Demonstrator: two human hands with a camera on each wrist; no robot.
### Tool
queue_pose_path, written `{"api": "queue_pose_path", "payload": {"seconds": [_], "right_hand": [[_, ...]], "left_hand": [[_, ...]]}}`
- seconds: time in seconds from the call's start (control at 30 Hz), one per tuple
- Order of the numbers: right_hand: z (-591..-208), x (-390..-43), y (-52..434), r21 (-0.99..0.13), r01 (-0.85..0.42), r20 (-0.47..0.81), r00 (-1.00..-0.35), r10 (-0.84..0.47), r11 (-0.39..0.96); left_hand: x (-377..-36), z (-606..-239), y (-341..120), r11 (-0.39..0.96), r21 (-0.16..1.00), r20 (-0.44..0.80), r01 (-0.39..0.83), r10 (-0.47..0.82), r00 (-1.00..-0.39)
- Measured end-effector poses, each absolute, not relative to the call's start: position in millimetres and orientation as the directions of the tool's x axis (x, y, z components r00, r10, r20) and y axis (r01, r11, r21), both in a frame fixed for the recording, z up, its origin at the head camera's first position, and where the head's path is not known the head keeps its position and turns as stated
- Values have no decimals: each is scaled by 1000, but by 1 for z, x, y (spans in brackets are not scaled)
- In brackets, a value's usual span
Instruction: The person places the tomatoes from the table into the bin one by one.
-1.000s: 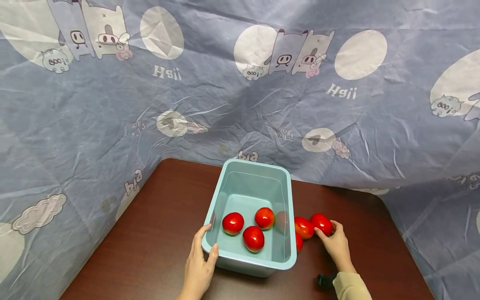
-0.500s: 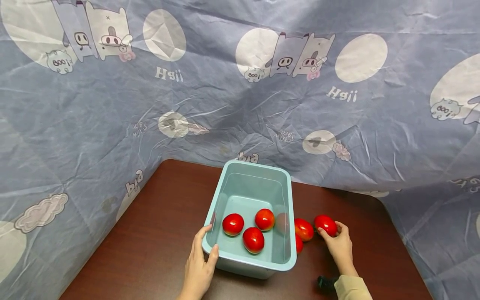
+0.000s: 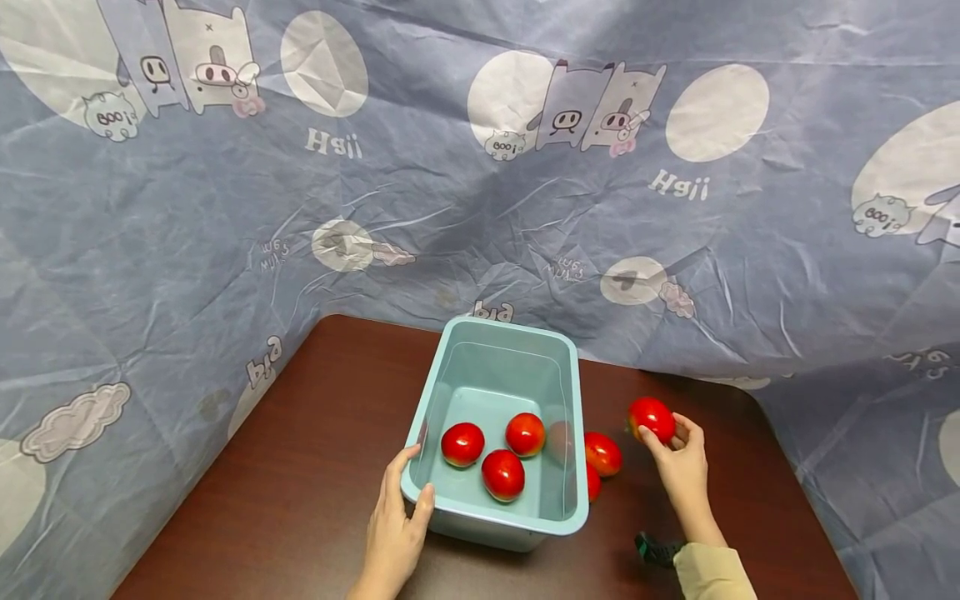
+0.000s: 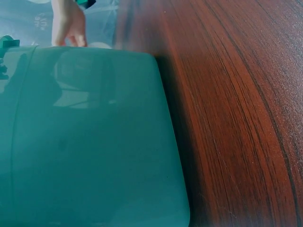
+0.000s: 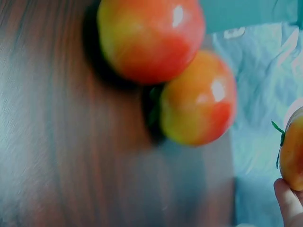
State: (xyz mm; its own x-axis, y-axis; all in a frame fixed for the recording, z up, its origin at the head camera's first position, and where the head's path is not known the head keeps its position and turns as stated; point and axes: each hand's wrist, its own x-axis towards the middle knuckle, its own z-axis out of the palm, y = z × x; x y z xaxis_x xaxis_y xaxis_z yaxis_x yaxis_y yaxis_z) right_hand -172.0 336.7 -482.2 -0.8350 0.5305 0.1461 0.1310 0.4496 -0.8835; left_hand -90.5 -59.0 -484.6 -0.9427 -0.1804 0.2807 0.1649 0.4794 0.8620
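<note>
Left hand (image 3: 396, 533) grips the near-left corner of the teal tub (image 3: 491, 533): thumb hooked over the rim, fingers flat against the outer wall. Keep that grip firm so the tub doesn't skate on the wood table (image 3: 300, 467).

Inside the tub, just beyond the left thumb, sit three tomatoes (image 3: 502, 475), clustered on the floor toward the near half. The far half of the floor is bare.

Right hand (image 3: 682, 467) pinches one held tomato (image 3: 651, 417) at the fingertips, thumb on the near-left side, the other fingers wrapped round the right. It looks lifted clear of the table. The right wrist view shows only a sliver of it at the frame edge, with a green calyx visible, so I can't tell how deep the grip sits.

Left of those fingers, between them and the tub's right wall, two loose tomatoes (image 5: 151, 38) touch each other on the table.

Advice, my read:
- Light pinch only; the fruit likely bruises and rolls.
- Carry it above the rim, not across the loose pair.
- Lower it into the bare far floor and release low, so it doesn't knock the three.

Beyond everything hangs the blue printed cloth (image 3: 480, 208).
</note>
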Motion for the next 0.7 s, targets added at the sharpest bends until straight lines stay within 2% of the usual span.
{"api": "queue_pose_path", "payload": {"seconds": [0.37, 0.7], "right_hand": [[-434, -174, 297, -948, -66, 214, -858, 466, 313], [-399, -163, 264, -938, -201, 295, -889, 350, 282]], "left_hand": [[-91, -485, -59, 480, 862, 280, 165, -180, -943], [-91, -485, -60, 475, 864, 279, 169, -171, -945]]}}
